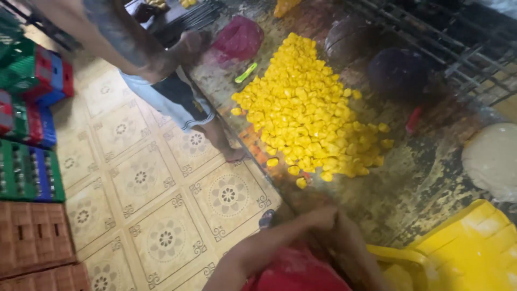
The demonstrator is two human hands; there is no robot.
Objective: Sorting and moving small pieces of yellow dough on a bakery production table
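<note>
So there's this big heap of yellow fruit pieces (307, 108) spread across the middle of a worn, dark tabletop (409, 199), with a few strays at its near edge. My two hands seem to meet at the bottom, the left hand (323, 218) pressed against the right hand (344, 226), well short of the heap; too blurry to tell if the fingers are curled or spread. A green knife (246, 73) and red bag (237, 39) sit beyond the heap, a yellow plastic chair (474, 248) at right. Another person (161, 70) stands on the tiled floor (145, 183) by stacked crates (29, 118).
</note>
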